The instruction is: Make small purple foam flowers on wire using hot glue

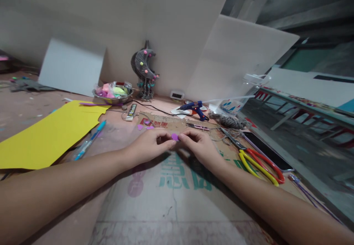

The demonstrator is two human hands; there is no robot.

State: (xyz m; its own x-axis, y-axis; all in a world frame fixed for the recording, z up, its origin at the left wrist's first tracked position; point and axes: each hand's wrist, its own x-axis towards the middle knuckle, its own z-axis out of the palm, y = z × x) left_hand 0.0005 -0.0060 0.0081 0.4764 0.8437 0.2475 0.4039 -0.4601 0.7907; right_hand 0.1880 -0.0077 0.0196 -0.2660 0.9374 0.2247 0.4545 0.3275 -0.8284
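Observation:
Between my two hands is a small purple paper piece [174, 137], pinched at both sides over the cardboard sheet [171, 211]. The fingertips of my left hand [151, 143] close on its left edge. On its right edge, the thumb and fingers of my right hand [197, 143] are pressed together. More purple paper cut-outs [141, 127] lie on the cardboard just beyond my left hand. A craft knife [197, 127] rests behind my right hand. To the right are scissors [256, 160] with red and yellow handles.
Yellow card [49, 134] and a blue pen [91, 140] lie at left. Behind stand a bowl of coloured clay packets [113, 93], a grey moon ornament [144, 66] and a blue glue gun [195, 107]. Grey yarn [228, 120] and a phone [267, 149] are at right.

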